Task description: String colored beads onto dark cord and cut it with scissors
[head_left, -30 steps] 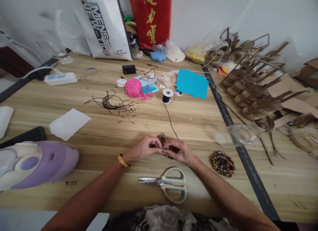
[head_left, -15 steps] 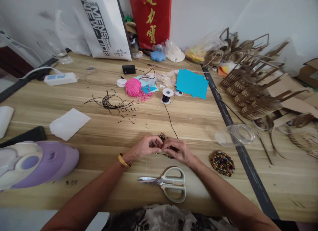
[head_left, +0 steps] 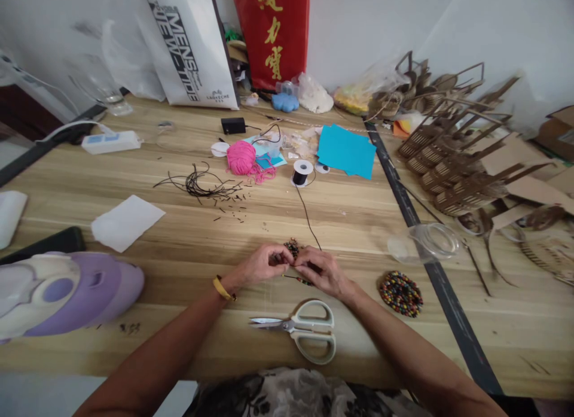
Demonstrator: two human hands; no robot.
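My left hand (head_left: 264,262) and my right hand (head_left: 326,271) meet at the fingertips low over the table. Thumb and fingers of the right are closed on a black cord strung with small coloured beads (head_left: 304,280); its end pokes out below the left fingertips. The left fingers pinch together beside it, and what lies between them is too small to make out. Just beyond the fingertips is a small heap of loose beads (head_left: 292,247). A black cord (head_left: 307,216) runs from a white spool (head_left: 302,173) towards my right hand. Scissors (head_left: 293,330) lie between my forearms.
Coiled strings of beads (head_left: 401,294) lie to the right, by a clear plastic container (head_left: 424,243). Cut black cords (head_left: 197,183), pink yarn (head_left: 241,157) and blue sheets (head_left: 347,149) lie further back. A purple and white device (head_left: 85,291) stands left; small woven baskets (head_left: 461,180) crowd the right.
The fingertips have shifted slightly against each other. A small pale bead seen between them a second ago is hidden now, and a bit more bare cord shows below.
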